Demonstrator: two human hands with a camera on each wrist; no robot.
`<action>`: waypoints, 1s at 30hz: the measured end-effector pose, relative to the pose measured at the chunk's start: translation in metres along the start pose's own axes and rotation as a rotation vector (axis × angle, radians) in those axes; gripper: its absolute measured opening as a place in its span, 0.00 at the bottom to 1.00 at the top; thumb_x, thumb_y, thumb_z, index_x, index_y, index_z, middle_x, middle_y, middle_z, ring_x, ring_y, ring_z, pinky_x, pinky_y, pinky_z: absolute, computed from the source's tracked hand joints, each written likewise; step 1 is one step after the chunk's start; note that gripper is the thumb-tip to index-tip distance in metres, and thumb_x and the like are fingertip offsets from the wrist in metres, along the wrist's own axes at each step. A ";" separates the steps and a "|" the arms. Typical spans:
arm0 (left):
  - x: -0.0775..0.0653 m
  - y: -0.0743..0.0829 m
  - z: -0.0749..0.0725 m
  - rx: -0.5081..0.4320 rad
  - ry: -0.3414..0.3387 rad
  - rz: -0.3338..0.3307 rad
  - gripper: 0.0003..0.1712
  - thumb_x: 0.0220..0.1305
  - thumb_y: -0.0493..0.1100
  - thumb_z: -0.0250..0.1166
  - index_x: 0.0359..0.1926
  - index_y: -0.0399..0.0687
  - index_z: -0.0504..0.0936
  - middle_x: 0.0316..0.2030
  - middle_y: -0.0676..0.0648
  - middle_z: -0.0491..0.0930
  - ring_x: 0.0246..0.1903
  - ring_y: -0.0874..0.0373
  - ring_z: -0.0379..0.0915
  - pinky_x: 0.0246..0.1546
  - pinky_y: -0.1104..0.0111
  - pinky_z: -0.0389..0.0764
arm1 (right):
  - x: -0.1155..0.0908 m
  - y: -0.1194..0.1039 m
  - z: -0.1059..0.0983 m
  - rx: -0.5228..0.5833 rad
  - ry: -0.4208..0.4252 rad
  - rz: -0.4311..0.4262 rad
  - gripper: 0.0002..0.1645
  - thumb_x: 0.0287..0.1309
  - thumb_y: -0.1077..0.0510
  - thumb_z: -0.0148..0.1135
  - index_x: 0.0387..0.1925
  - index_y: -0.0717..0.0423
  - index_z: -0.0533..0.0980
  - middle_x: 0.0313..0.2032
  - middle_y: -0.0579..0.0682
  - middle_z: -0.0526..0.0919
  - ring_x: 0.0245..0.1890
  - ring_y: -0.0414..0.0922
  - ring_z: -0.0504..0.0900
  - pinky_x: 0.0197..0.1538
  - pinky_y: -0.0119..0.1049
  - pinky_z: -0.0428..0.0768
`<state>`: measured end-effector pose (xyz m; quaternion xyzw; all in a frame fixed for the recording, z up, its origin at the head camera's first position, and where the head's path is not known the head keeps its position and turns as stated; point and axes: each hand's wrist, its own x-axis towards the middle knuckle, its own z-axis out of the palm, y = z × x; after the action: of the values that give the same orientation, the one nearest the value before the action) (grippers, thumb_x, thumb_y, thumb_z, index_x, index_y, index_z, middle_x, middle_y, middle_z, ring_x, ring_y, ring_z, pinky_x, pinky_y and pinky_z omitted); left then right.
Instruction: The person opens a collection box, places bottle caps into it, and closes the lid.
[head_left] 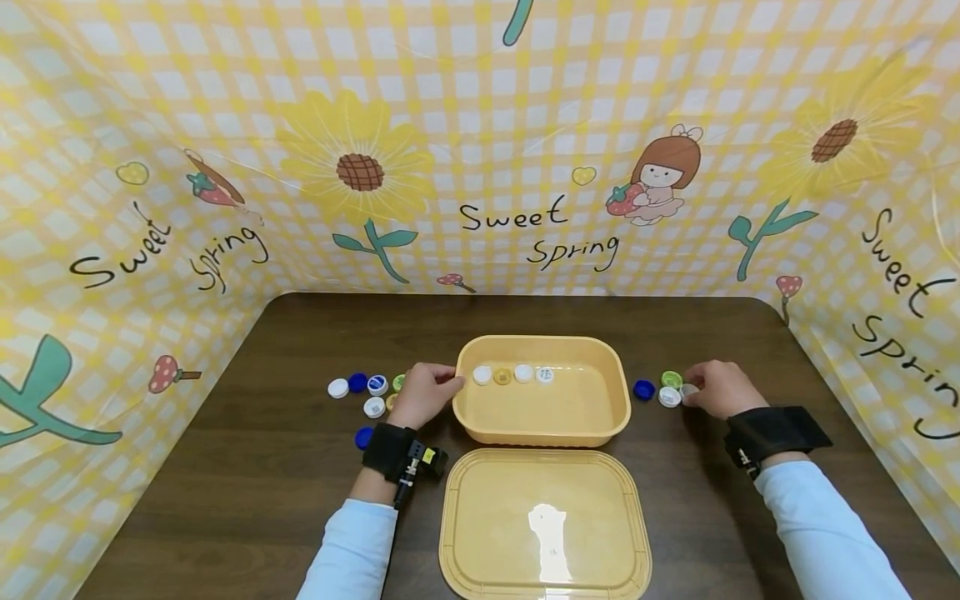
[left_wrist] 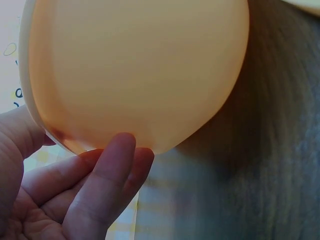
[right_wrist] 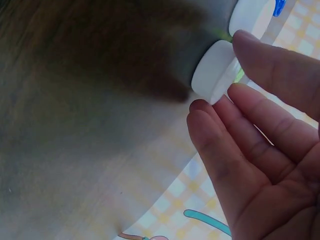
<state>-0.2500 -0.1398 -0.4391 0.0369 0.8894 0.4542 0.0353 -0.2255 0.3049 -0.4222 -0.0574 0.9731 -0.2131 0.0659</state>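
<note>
My left hand holds the left end of a yellow plastic box, thumb and fingers on either side of its rim. In the left wrist view several fingertips lie against the box's outer wall. Inside stand several bottle caps in a row, white ones and a yellow one. To the right, my right hand pinches a white bottle cap between thumb and fingers, low at the table. Next to it lie a green cap, another white cap and a blue cap.
Left of the box several more caps lie scattered, among them a white cap and a blue cap, some partly behind the left hand. A flat yellow lid lies in front of the box. Checked cloth walls the dark wooden table.
</note>
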 end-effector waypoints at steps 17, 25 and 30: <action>0.000 0.001 -0.001 0.003 -0.005 0.003 0.16 0.63 0.43 0.66 0.47 0.38 0.86 0.38 0.45 0.84 0.34 0.56 0.76 0.36 0.65 0.78 | 0.002 -0.001 0.006 0.008 0.011 0.019 0.15 0.50 0.65 0.69 0.39 0.71 0.81 0.32 0.61 0.82 0.30 0.52 0.77 0.36 0.49 0.76; 0.001 0.001 -0.002 -0.004 -0.008 0.009 0.15 0.63 0.42 0.66 0.47 0.38 0.86 0.37 0.45 0.85 0.33 0.56 0.76 0.34 0.66 0.78 | 0.002 -0.001 0.006 -0.004 0.034 0.012 0.14 0.49 0.65 0.69 0.38 0.71 0.81 0.33 0.61 0.83 0.31 0.53 0.78 0.37 0.50 0.76; 0.000 -0.001 0.000 -0.002 -0.009 0.000 0.15 0.63 0.43 0.66 0.47 0.39 0.86 0.37 0.46 0.84 0.33 0.56 0.76 0.35 0.66 0.78 | 0.001 -0.001 0.007 -0.007 0.032 0.011 0.15 0.48 0.65 0.70 0.38 0.71 0.81 0.32 0.61 0.82 0.31 0.53 0.78 0.37 0.50 0.76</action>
<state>-0.2504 -0.1406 -0.4399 0.0392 0.8888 0.4549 0.0394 -0.2255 0.3008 -0.4280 -0.0488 0.9750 -0.2104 0.0515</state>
